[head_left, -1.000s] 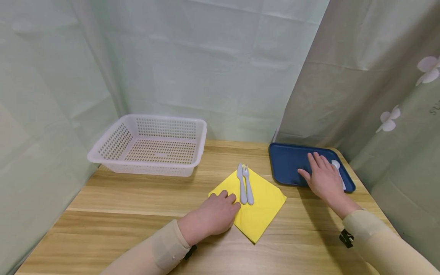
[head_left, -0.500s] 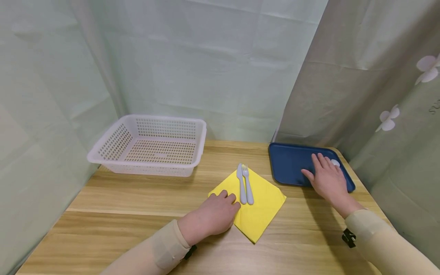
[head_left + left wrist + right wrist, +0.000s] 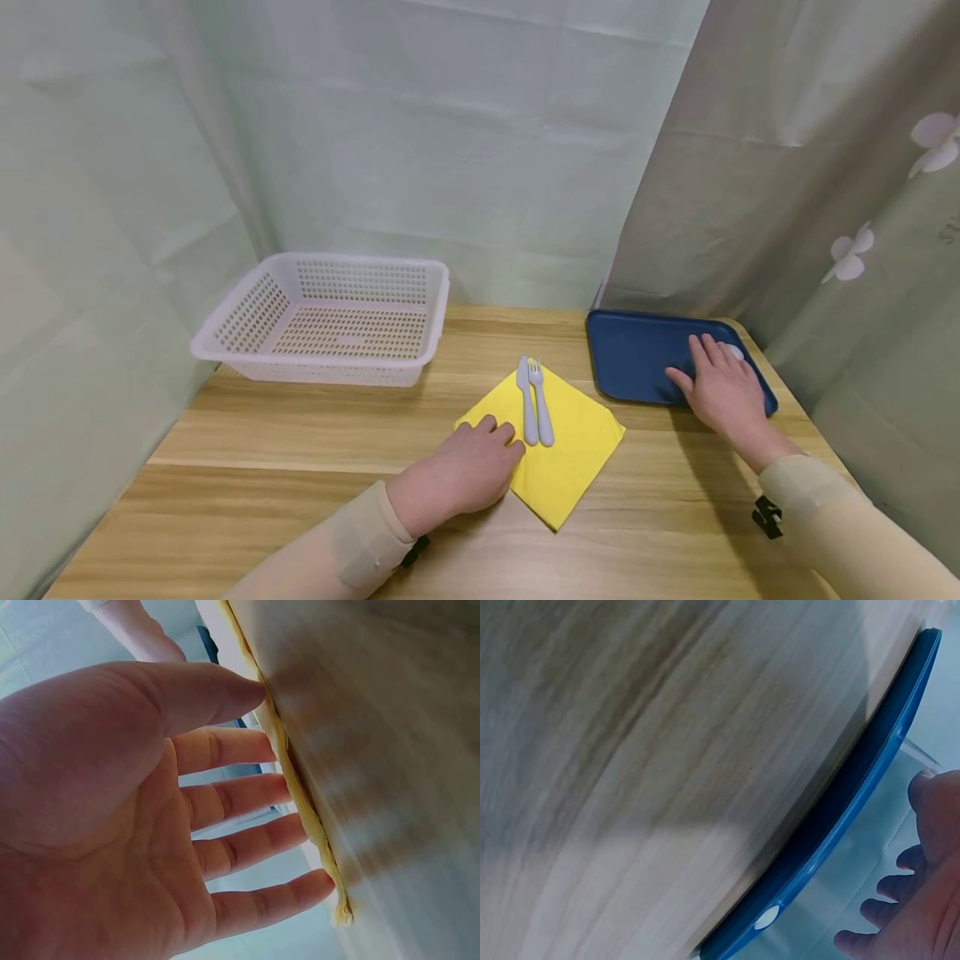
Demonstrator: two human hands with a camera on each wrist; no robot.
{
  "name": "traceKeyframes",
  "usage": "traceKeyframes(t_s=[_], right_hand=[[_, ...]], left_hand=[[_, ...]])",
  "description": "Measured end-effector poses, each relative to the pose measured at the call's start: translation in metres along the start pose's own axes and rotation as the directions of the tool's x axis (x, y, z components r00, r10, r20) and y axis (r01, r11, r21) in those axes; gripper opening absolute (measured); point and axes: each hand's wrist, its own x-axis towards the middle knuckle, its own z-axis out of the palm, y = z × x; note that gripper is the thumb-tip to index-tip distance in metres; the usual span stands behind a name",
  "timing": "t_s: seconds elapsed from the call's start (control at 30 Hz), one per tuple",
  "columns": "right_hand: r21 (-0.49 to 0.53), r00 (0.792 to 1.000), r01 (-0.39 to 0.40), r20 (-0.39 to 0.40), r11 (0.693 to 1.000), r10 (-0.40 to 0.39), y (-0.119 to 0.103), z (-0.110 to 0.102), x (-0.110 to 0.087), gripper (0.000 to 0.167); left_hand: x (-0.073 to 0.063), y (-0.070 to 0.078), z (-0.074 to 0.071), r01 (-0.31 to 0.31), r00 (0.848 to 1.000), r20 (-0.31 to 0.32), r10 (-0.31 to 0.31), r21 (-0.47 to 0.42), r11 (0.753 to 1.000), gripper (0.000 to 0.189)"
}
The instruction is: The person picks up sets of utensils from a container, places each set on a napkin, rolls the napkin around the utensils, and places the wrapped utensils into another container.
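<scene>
My left hand (image 3: 476,467) rests its fingertips along the left edge of a folded yellow napkin (image 3: 577,450). In the left wrist view, the fingers stretch out to the napkin's edge (image 3: 319,836), thumb apart from them. A grey knife (image 3: 527,404) and a grey fork (image 3: 542,408) lie side by side on the cloth, just beyond that hand. Over the right part of a blue tray (image 3: 626,358) hovers my right hand (image 3: 723,396), fingers spread. It hides most of a white spoon (image 3: 737,352); in the right wrist view, the spoon's handle end (image 3: 766,917) shows at the tray's rim.
A white perforated plastic basket (image 3: 337,362) stands at the back left of the wooden table (image 3: 300,450). Pale curtains (image 3: 450,150) hang close behind the table and along both sides. The tray sits near the table's right edge.
My right hand has shifted slightly right over the tray, covering the spoon's handle and part of its bowl. The left hand, napkin, knife and fork have stayed put.
</scene>
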Motion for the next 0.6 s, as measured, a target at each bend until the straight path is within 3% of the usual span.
traceKeyframes(t_s=[0.4,0.6], right_hand=[[0.024,0.999,-0.036,0.040,0.999,0.035,0.009,-0.008,-0.003,0.082],[0.013,0.997,-0.036,0.064,0.999,0.035,0.014,-0.009,-0.004,0.083]], left_hand=[[-0.004,-0.001,-0.001,-0.023,0.997,-0.067,0.024,0.020,1.000,0.015],[-0.004,-0.002,-0.001,-0.025,0.997,-0.068,0.026,0.014,1.000,0.015]])
